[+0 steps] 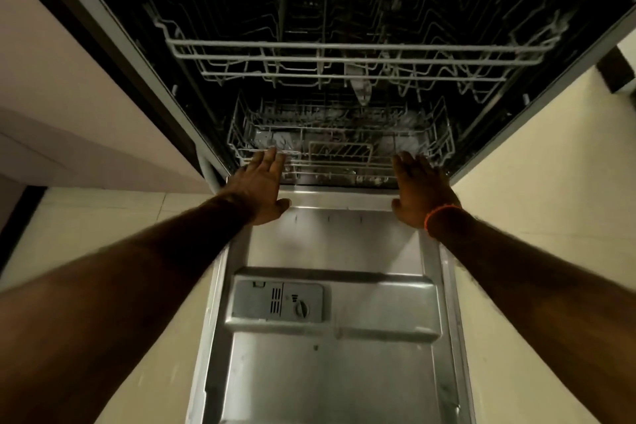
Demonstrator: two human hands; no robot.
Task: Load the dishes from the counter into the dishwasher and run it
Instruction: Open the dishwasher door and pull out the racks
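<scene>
The dishwasher stands open in front of me, its steel door (330,372) folded down flat toward me. A grey detergent dispenser (277,299) sits on the door's inner face. The lower wire rack (339,148) is pushed inside the tub, and the upper wire rack (344,58) hangs above it. My left hand (263,186) reaches to the lower rack's front left, fingers straight and touching its front wire. My right hand (418,188), with an orange band at the wrist, reaches to the rack's front right with fingers extended. No dishes show in either rack.
Pale cabinet fronts (69,96) flank the dishwasher on the left, and a pale floor (550,200) lies on both sides of the door. A dark object (616,76) stands at the far right. The tub's inside is dim.
</scene>
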